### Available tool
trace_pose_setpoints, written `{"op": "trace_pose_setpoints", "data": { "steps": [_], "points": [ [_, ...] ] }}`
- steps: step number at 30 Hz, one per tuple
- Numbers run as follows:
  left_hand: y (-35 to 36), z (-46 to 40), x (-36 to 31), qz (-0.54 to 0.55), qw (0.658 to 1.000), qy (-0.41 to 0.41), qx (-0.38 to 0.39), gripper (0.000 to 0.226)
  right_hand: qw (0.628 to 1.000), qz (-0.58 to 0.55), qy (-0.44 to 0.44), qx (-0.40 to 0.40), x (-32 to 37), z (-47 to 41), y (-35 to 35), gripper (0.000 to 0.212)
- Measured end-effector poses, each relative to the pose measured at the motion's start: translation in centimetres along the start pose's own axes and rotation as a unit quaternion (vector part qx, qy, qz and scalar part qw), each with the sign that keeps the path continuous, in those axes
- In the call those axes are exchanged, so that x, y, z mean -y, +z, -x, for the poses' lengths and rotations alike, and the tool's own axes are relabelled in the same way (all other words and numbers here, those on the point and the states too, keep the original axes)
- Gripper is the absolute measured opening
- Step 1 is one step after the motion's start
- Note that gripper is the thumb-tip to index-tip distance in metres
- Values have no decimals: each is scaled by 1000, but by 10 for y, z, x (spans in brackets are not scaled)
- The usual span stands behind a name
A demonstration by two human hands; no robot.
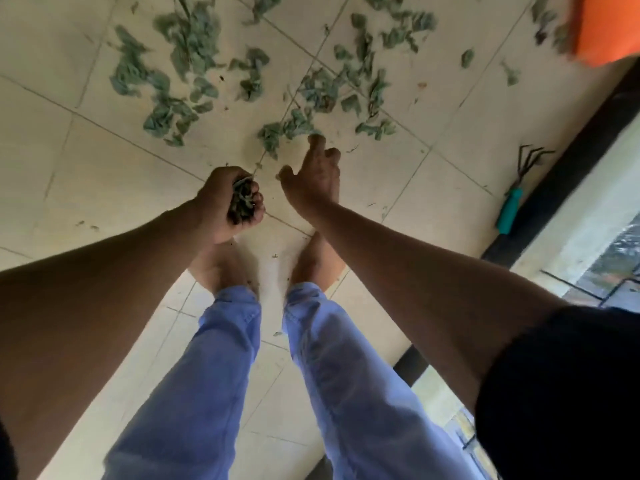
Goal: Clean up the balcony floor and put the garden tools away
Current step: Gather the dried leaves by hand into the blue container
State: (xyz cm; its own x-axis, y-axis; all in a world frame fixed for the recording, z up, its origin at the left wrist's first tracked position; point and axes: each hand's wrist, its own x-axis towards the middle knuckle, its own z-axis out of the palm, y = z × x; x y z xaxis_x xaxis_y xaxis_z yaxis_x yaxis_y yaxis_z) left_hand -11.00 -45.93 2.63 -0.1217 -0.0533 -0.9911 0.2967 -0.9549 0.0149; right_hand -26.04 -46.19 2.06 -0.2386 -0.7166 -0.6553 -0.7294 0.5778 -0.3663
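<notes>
Seen from above, the right hand (317, 174), fingers loosely spread and holding nothing, reaches for wilted leaves (287, 129) strewn on the tiled floor (104, 188) just beyond its fingertips, while the left hand (230, 202) clutches a gathered bunch.

I see the floor (104, 161) as pale cream ceramic tile, smooth with a dull satin finish, thin grey grout lines, dusty in spots. Leaves (166, 81) on it look limp, crumpled, matt grey-green. The clump of leaves (244, 202) in my left hand (225, 206) looks darker, stringy and dry. Hand rake (519, 188): dark matt metal prongs, smooth teal plastic handle. Trousers (214, 368) are soft light-blue cloth, creased. Sleeve (561, 393) is black matt cloth. Orange thing (609, 26) is blurred, material unclear.
</notes>
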Motion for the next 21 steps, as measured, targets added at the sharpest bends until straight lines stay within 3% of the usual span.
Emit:
{"op": "trace_pose_setpoints", "data": {
  "steps": [7,21],
  "points": [
    [-27,-41,-7,0,1000,-6,-3,34,985,159,2,-69,2,-55,47,96],
    [-39,-54,-24,42,999,-4,19,36,957,212,-171,-97,7,-77,52,42]
  ]
}}
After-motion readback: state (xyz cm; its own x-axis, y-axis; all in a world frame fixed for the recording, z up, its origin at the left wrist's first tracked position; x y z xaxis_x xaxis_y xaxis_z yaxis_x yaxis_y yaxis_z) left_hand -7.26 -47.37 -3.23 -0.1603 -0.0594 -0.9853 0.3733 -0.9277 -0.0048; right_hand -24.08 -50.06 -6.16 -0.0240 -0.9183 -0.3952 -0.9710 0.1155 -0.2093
